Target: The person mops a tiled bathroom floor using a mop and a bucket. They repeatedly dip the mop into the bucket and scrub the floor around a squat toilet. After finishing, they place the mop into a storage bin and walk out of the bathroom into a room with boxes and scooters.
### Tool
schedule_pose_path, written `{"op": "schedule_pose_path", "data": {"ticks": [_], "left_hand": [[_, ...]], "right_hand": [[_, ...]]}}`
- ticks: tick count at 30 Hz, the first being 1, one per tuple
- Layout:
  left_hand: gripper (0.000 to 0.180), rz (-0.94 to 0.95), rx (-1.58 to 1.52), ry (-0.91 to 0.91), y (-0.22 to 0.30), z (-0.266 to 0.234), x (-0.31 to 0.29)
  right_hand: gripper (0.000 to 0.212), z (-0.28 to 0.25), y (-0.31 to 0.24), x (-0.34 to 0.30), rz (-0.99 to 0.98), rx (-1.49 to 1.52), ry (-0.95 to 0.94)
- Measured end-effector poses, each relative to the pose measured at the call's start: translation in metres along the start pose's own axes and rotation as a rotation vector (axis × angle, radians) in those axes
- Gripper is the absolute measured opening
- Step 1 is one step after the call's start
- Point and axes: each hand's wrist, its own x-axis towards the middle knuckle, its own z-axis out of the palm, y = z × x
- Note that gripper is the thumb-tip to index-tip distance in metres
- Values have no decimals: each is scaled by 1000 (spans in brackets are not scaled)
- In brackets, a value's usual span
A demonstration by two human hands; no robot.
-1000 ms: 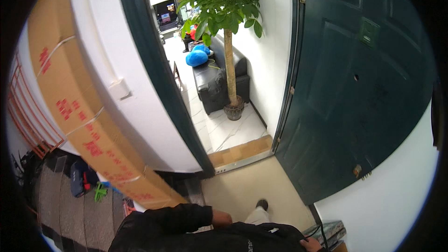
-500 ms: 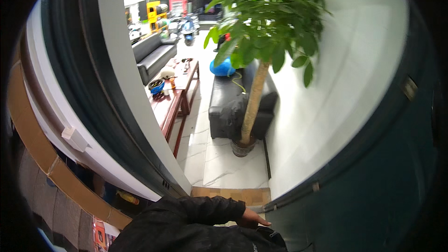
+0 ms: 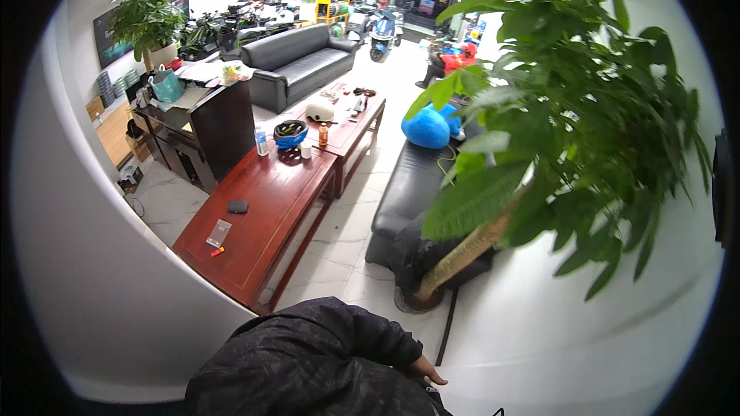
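My left hand [image 3: 428, 370] reaches across the front of my body from a black patterned jacket sleeve [image 3: 378, 335]. At least one finger is stretched out to the right, and nothing shows in the hand. Part of it blends into the jacket's lower edge. My right hand is outside the picture. Nearest ahead stands a potted tree [image 3: 462, 258] with a thick trunk and broad green leaves, apart from the hand. Its dark pot [image 3: 418, 300] rests on the pale floor beside the white wall.
A red-brown wooden table [image 3: 266, 223] on the left carries a black pouch [image 3: 237, 206], a blue helmet [image 3: 290, 135] and bottles. To the right, a black sofa [image 3: 397, 192] holds a blue plush-looking thing [image 3: 426, 128]. A dark cabinet [image 3: 208, 127], another sofa [image 3: 308, 62] and scooters [image 3: 383, 31] stand farther off.
I have moved forward through the dark-framed doorway into the room. The tree and tables are now nearer, and more of the left side shows. My left hand stays across my front.
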Motion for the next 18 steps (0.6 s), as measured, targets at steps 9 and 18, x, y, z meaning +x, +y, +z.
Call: {"op": "schedule_pose_path", "data": {"ticks": [9, 18], "left_hand": [[44, 419, 184, -3, 88, -133, -169], [47, 554, 295, 345, 143, -245, -396]], "right_hand": [[50, -18, -163, 212, -20, -67, -132], [47, -40, -312, 423, -115, -228, -225]]}}
